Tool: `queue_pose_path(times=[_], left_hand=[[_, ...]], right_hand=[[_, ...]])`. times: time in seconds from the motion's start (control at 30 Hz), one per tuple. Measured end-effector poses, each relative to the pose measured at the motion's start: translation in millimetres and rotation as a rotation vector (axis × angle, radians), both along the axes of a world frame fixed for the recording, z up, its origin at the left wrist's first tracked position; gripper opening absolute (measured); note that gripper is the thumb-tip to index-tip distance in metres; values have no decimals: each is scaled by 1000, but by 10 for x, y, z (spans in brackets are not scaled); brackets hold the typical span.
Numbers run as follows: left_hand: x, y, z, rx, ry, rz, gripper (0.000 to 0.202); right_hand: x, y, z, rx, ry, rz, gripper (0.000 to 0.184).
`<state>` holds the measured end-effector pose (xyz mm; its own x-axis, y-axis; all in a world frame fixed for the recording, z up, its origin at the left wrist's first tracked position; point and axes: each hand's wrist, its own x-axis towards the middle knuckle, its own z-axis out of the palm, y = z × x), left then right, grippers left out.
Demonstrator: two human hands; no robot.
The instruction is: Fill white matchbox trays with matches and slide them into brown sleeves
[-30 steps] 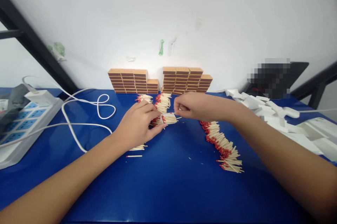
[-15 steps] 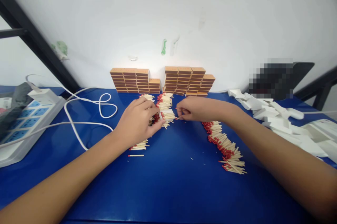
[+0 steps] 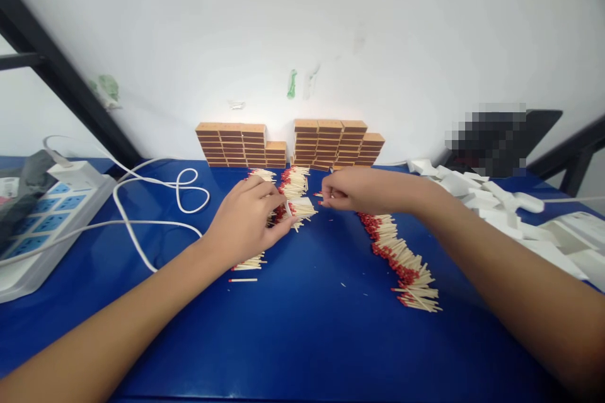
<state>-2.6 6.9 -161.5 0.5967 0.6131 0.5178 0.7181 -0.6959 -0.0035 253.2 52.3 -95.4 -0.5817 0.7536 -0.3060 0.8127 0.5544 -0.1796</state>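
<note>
Apparently I'm loading: in front of the matchbox stack (image 3: 329, 141), my left hand (image 3: 258, 212) is gripping a white tray (image 3: 299, 201), my right hand (image 3: 347, 190) is pinching matches (image 3: 320, 203), likely needing careful aligning next.

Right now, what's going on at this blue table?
A person is working on matches with both bare hands. The left hand holds a small white tray with matches in it, while the right hand, just beside it, seems to pinch a few matches, red heads showing at its fingertips. A long row of loose matches lies on the blue table to the right, and stacked matchboxes stand along the wall.
</note>
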Motion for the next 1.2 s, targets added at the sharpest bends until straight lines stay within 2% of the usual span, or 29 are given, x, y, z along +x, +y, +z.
queue_pose_path(times=[0.1,0.33,0.43,0.53,0.67,0.8,1.0,1.2], left_hand=[[13,-12,2,4,-9,-14,32],[30,-24,13,8,-45,-35,27],[25,-18,10,-8,-42,-29,29],[18,-13,12,-18,-49,-30,30],[15,-13,10,-22,-46,-28,29],[16,-12,-2,-24,-43,-21,29],[17,-11,-11,-4,-46,-30,29],[17,-9,0,-7,-43,-31,30]], right_hand=[[-44,-35,22,32,95,6,13],[-299,-123,-147,162,191,70,16],[-253,-95,-93,209,252,68,20],[-109,2,-20,251,264,-10,20],[99,200,-62,148,117,-122,13],[193,340,-182,47,86,-111,12],[161,311,-210,4,78,-97,8],[163,285,-189,-10,25,-71,14]])
